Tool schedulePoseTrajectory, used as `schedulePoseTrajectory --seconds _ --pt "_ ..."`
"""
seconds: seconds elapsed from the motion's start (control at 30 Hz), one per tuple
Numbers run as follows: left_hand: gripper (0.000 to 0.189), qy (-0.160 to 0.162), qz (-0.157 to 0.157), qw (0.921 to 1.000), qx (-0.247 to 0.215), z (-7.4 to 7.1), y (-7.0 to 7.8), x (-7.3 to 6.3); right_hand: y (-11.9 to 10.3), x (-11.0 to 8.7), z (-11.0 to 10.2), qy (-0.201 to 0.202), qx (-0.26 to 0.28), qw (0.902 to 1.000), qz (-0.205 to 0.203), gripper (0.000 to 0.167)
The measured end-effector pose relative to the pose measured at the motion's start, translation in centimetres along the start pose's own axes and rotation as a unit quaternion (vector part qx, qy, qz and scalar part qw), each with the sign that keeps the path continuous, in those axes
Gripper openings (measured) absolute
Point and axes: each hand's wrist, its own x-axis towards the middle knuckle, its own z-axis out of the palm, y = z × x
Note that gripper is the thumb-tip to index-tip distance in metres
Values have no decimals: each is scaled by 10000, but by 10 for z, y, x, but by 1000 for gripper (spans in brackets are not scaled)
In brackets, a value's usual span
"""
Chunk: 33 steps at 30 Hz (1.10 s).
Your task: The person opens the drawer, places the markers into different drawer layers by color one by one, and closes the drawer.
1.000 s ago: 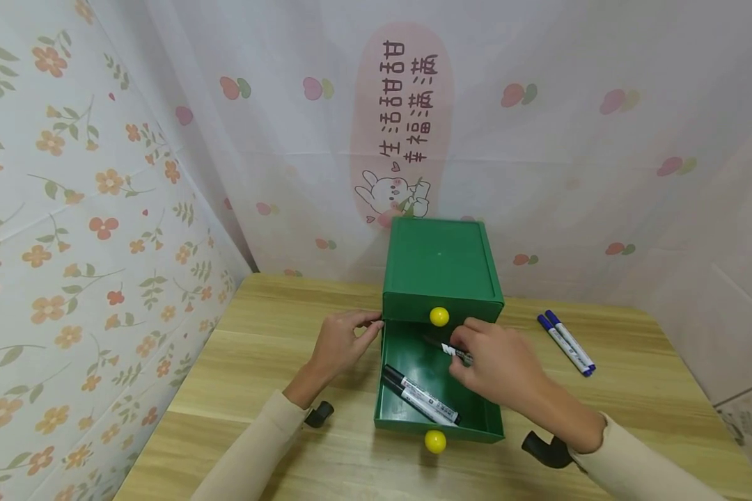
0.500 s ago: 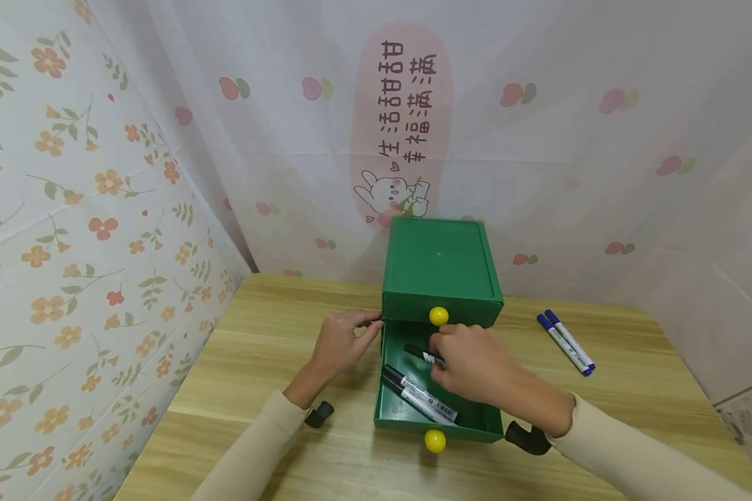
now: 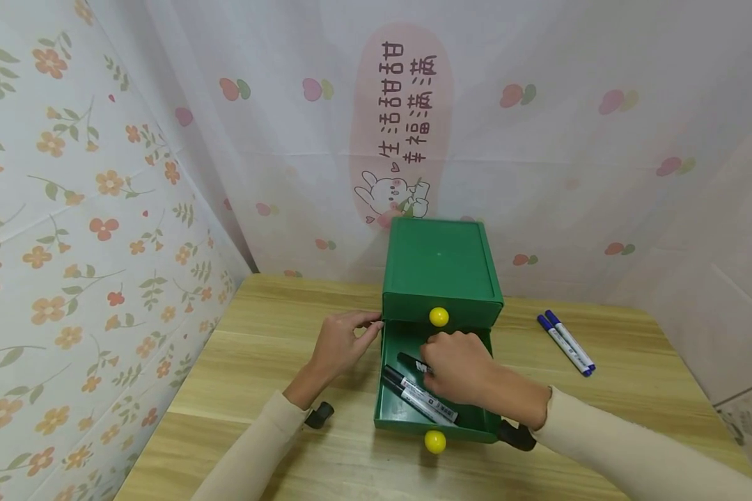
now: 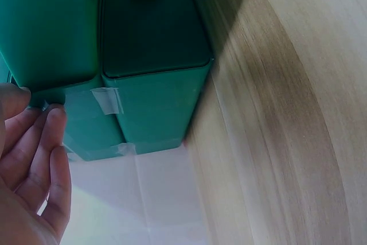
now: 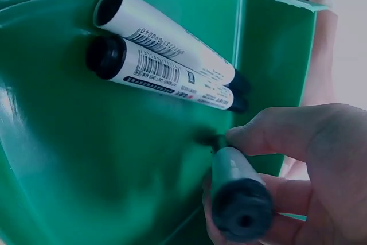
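A green drawer cabinet (image 3: 439,257) stands against the curtain, with one drawer (image 3: 413,341) pulled out below the top one. My left hand (image 3: 341,344) pinches the cabinet's left front edge; in the left wrist view its thumb and fingers (image 4: 54,124) meet at that edge. My right hand (image 3: 460,369) is inside the open drawer and grips a black-capped whiteboard marker (image 5: 235,182) between thumb and fingers, just above the drawer floor. Two similar markers, one (image 5: 166,35) beside the other (image 5: 166,78), lie together near the drawer's front.
Two blue-capped markers (image 3: 566,343) lie side by side on the wooden table (image 3: 276,362), right of the cabinet. Yellow knobs stick out from the top drawer (image 3: 439,317) and the open drawer (image 3: 435,442). A patterned curtain (image 3: 301,174) hangs behind.
My right hand has moved left and slightly down inside the drawer, carrying the marker closer to the two lying there. My left hand has stayed in place.
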Motion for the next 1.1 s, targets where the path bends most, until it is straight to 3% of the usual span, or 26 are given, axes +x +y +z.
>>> schedulePoseTrajectory --seconds 0.27,0.57,1.1 --pt "16 25 20 10000 -27 -1 0 0 -3 9 3 -266 97 9996 -11 23" --pt "17 -54 -56 9999 -97 0 -1 0 -4 14 5 -500 294 9983 0 40" --pt "17 -33 -29 10000 -86 -2 0 0 -7 24 14 -759 258 9966 193 27"
